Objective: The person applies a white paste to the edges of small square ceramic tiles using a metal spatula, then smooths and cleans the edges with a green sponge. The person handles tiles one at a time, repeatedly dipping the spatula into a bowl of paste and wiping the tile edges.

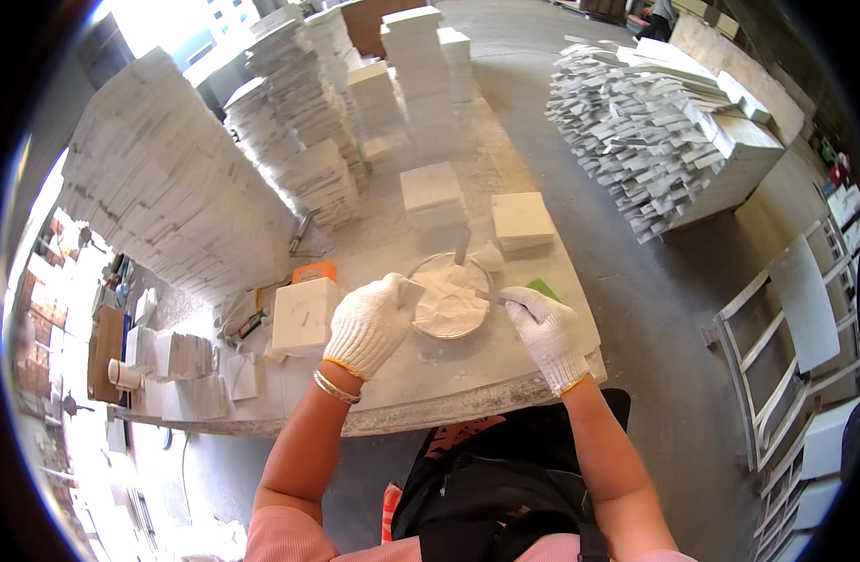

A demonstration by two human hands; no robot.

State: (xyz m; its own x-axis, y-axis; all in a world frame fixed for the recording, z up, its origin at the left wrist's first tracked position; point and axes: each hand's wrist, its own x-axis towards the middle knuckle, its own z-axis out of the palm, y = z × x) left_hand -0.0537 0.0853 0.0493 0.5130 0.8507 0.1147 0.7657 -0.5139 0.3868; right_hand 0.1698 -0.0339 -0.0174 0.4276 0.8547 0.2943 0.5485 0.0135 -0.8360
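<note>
1. White gloves (357, 345) of knitted cloth cover both my hands, and each has a yellow edge at the wrist.
2. My left hand (367, 320) is at the left side of the round bowl (487, 315). Its thumb and fingers are together, clamped on a pale flat piece (412, 293), whose exact kind I cannot tell.
3. My right hand (545, 332) is at the right side of the bowl. Its fingers are closed on a thin grey tool (493, 297), which points toward the bowl; the glove hides the rest of it.
4. The bowl stands on the table (514, 375) between my hands, and white powder (452, 292) lies in it, uneven and lumpy.
5. At the far rim of the bowl, a grey handle (462, 245) sticks up.
6. Just beside my left hand is a white block (303, 317), with an orange object (314, 272) behind it.
7. Near my right hand lies a green pad (543, 288), and beyond it is a stack of tiles (522, 221).
</note>
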